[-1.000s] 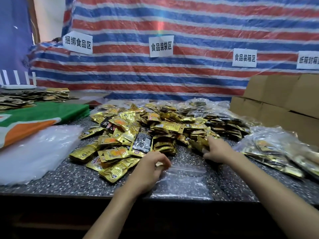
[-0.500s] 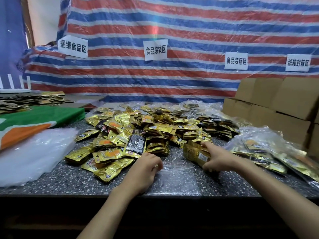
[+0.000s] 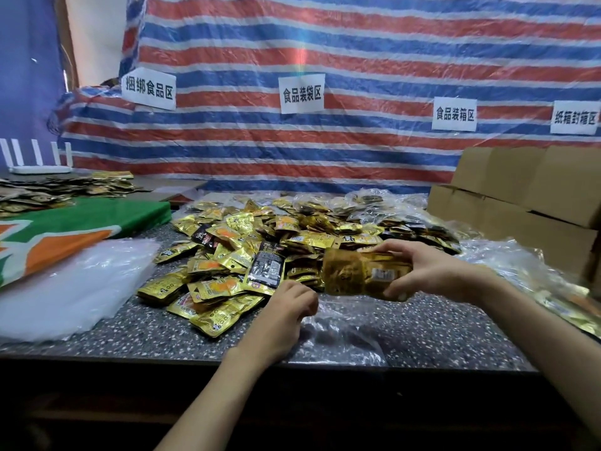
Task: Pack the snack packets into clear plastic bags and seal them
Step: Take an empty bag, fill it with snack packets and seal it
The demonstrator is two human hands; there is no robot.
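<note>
The head view looks down on a speckled dark table (image 3: 439,333) where two bare hands work at its near edge. The right hand (image 3: 432,271) is clamped around one thick stack of gold snack packets (image 3: 361,276), thumb on top and fingers beneath, holding it off the table with its free end pointing left; the packets in the stack are pressed too tight and blurred to count. The left hand (image 3: 283,317) rests on one clear plastic bag (image 3: 341,333) lying flat on the table in front of the person, its fingers curled together at the bag's upper left edge; whether they actually pinch the film cannot be told. The stack hangs just above the far end of that bag. Behind both hands spreads one loose pile of gold packets (image 3: 234,249), too many to count, with at least two black packets among them, the larger one (image 3: 266,270) near the front. To the left lies one heap of clear empty bags (image 3: 71,288), and beyond it one green and orange sheet (image 3: 81,222). To the right sit filled clear bags of packets (image 3: 559,288), their number unclear, beside stacked cardboard boxes (image 3: 527,196). On the striped tarp (image 3: 357,53) behind hang four white paper signs (image 3: 301,93). One white router (image 3: 39,161) with five antennas showing stands far left.
</note>
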